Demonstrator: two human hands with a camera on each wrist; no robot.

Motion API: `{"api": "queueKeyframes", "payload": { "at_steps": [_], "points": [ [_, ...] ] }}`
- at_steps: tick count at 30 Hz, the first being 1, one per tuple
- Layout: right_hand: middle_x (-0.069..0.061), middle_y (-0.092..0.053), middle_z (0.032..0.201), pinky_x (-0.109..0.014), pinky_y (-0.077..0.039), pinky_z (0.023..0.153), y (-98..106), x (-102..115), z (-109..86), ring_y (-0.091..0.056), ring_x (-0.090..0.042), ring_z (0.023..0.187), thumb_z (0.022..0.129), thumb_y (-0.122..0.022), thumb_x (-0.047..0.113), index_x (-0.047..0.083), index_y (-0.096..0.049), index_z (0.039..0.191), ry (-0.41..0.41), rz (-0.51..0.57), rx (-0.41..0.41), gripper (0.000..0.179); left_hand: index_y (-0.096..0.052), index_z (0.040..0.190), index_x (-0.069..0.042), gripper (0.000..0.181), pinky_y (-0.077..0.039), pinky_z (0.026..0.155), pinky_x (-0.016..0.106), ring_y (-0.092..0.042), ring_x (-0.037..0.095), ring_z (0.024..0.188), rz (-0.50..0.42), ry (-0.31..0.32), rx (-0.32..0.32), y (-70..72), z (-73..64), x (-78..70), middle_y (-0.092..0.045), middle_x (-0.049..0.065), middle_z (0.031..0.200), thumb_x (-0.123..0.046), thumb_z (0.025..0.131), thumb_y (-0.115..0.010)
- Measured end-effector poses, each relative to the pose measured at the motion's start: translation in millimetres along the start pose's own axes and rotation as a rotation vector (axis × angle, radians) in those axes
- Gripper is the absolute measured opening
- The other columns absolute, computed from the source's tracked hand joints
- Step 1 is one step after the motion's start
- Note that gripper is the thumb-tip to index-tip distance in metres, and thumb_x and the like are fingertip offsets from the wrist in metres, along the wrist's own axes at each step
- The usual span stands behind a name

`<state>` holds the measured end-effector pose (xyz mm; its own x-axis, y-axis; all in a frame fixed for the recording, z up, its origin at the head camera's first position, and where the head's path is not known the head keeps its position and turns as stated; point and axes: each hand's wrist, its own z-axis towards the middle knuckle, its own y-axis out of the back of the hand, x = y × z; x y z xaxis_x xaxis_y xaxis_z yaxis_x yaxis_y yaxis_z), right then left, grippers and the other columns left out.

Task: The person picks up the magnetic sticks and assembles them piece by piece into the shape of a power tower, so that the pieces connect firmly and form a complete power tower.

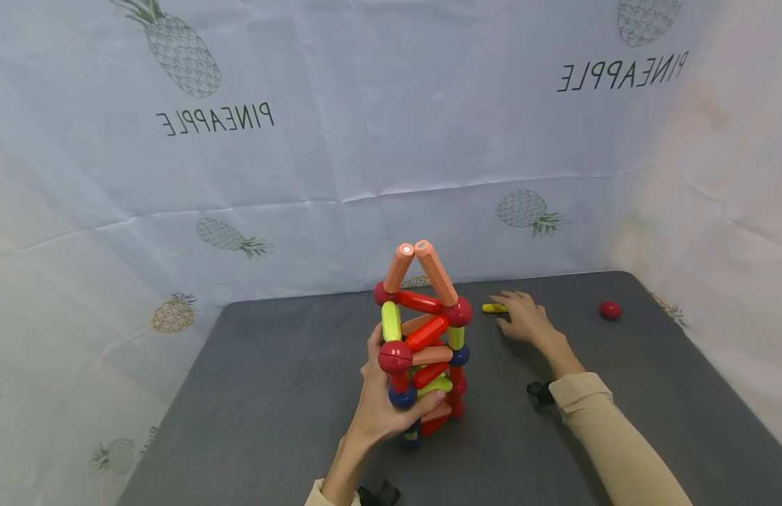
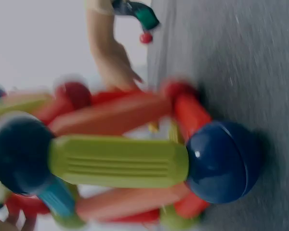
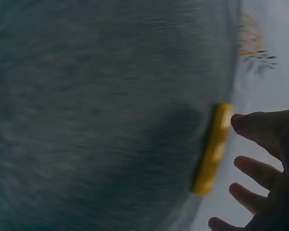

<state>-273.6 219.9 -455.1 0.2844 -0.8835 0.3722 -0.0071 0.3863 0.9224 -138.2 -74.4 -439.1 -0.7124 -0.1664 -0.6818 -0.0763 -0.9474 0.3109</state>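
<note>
My left hand (image 1: 373, 411) grips a tall tower of magnetic building sticks and balls (image 1: 395, 358) around its middle, thumb in front and fingers behind. Red, orange and yellow-green sticks join red and blue balls, and two orange sticks lean together at the top. Close up in the left wrist view are a yellow-green stick (image 2: 118, 161) and a blue ball (image 2: 224, 161) of the tower. Toward the table's back, my right hand (image 1: 525, 320) reaches over a loose yellow stick (image 1: 494, 308). Its fingers are spread beside that stick (image 3: 213, 151), not wrapped round it.
A loose red ball (image 1: 610, 310) lies at the table's back right, right of my right hand. The dark grey table (image 1: 283, 393) ends at a white cloth (image 1: 378, 140) printed with pineapples, which hangs behind it and along both sides.
</note>
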Motion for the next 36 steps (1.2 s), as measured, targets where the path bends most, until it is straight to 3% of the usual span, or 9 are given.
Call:
{"api": "queueKeyframes", "payload": {
  "at_steps": [2,5,12,16,22,25,30,34,36],
  "points": [
    [-0.031,-0.046,0.152,-0.08,-0.034,0.102,-8,-5,-3.0,-0.036,-0.058,0.14,0.097,-0.064,0.009,0.001,-0.054,0.145,-0.034,-0.014,0.027,0.05,-0.007,0.161,-0.011,0.117,-0.046,0.104,0.055,-0.061,0.018,0.124,0.083,0.053,-0.03,-3.0,-2.7,-6.0,-0.058,0.007,0.14,-0.06,0.082,-0.077],
    [-0.031,-0.055,0.142,-0.075,-0.039,0.098,-13,-7,-6.8,-0.046,-0.056,0.13,0.095,-0.065,0.007,0.001,-0.058,0.142,-0.057,-0.013,0.003,0.047,0.001,0.163,-0.018,0.128,-0.038,0.098,0.061,-0.049,0.02,0.135,0.104,0.158,0.03,1.5,-7.6,-12.8,-0.048,0.004,0.148,-0.069,0.075,-0.078],
    [-0.024,-0.072,0.109,-0.052,-0.056,0.077,-16,-6,-10.8,-0.069,-0.038,0.093,0.09,-0.075,0.009,-0.004,-0.071,0.12,-0.124,0.078,-0.044,0.033,-0.024,0.155,-0.028,0.106,-0.042,0.081,0.037,-0.048,0.018,0.118,-0.032,0.283,0.159,35.8,-12.3,-11.2,-0.047,0.004,0.142,-0.056,0.074,-0.086],
    [-0.025,-0.071,0.103,-0.044,-0.056,0.069,-11,-2,-13.8,-0.069,-0.034,0.085,0.091,-0.074,0.008,-0.007,-0.068,0.123,-0.103,0.187,-0.078,0.036,-0.036,0.142,-0.022,0.092,-0.042,0.077,0.037,-0.052,0.014,0.11,0.008,0.242,0.092,35.8,-12.6,-13.1,-0.056,0.002,0.129,-0.047,0.073,-0.091],
    [-0.028,-0.071,0.101,-0.024,-0.055,0.065,29,30,-22.2,-0.07,-0.034,0.079,0.093,-0.073,0.005,-0.008,-0.065,0.129,0.071,0.396,-0.382,0.039,-0.039,0.143,-0.023,0.095,-0.047,0.1,0.035,-0.056,0.014,0.119,0.091,0.174,-0.099,2.1,-13.8,-25.9,-0.059,-0.002,0.133,-0.034,0.069,-0.096],
    [-0.025,-0.071,0.104,-0.012,-0.051,0.07,59,54,-30.5,-0.07,-0.021,0.082,0.094,-0.072,0.009,-0.003,-0.067,0.13,0.112,0.488,-0.492,0.038,-0.039,0.147,-0.024,0.094,-0.049,0.102,0.035,-0.06,0.014,0.117,0.129,0.136,-0.156,-10.7,-11.9,-30.6,-0.063,-0.003,0.132,-0.027,0.072,-0.094],
    [-0.003,-0.07,0.101,-0.008,-0.052,0.075,101,91,-53.6,-0.063,0.003,0.083,0.093,-0.073,0.006,0.001,-0.068,0.131,0.198,0.658,-0.602,0.039,-0.041,0.149,-0.02,0.087,-0.054,0.095,0.034,-0.068,0.012,0.108,0.151,0.059,-0.165,-15.9,-9.7,-32.7,-0.072,-0.001,0.122,-0.024,0.077,-0.09],
    [0.019,-0.067,0.095,-0.011,-0.055,0.077,122,117,-72.0,-0.066,-0.001,0.084,0.088,-0.073,-0.006,-0.001,-0.069,0.127,0.298,0.737,-0.672,0.04,-0.04,0.149,-0.02,0.085,-0.056,0.093,0.034,-0.071,0.012,0.105,0.176,0.052,-0.153,-17.8,-9.1,-33.9,-0.075,-0.001,0.118,-0.026,0.08,-0.089],
    [0.017,-0.069,0.095,-0.012,-0.056,0.077,129,128,-81.4,-0.067,-0.003,0.085,0.085,-0.073,-0.011,-0.002,-0.069,0.126,0.349,0.754,-0.694,0.042,-0.04,0.149,-0.02,0.083,-0.056,0.091,0.033,-0.072,0.012,0.102,0.203,0.045,-0.148,-18.7,-8.6,-34.7,-0.075,-0.001,0.117,-0.026,0.081,-0.088]
  ]
}}
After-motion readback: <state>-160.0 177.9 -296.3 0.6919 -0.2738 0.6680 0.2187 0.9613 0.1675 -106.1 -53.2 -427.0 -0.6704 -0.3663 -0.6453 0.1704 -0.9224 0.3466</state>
